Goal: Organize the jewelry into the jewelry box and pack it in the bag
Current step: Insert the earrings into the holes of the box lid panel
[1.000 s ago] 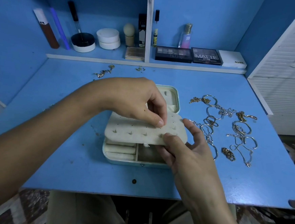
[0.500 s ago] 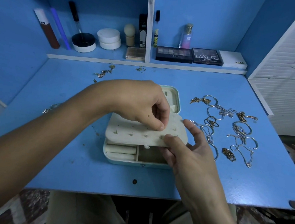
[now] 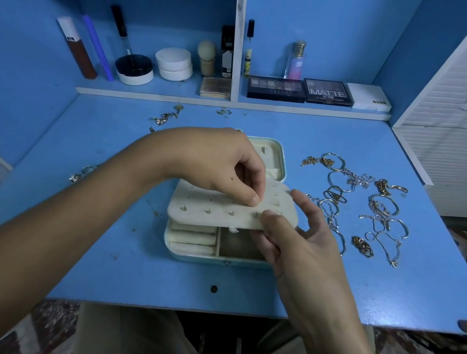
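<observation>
A pale jewelry box (image 3: 192, 253) lies open in the middle of the blue desk, its lid (image 3: 273, 159) flat behind it. Over the box a cream earring panel (image 3: 213, 211) with small holes and several studs is lifted. My right hand (image 3: 300, 238) grips the panel's front right edge. My left hand (image 3: 224, 166) pinches something small at a hole on the panel; the item itself is hidden by my fingertips. Rings, hoops and chains (image 3: 361, 206) lie loose to the right of the box. No bag is in view.
More small jewelry (image 3: 167, 115) lies at the back of the desk (image 3: 107, 273) and another piece (image 3: 83, 172) at the left. A shelf behind holds makeup palettes (image 3: 275, 88), jars (image 3: 174, 63) and bottles. A white louvered door (image 3: 458, 144) stands to the right.
My left hand's fingertips have shifted slightly along the panel. The right hand and the panel stay where they were.
</observation>
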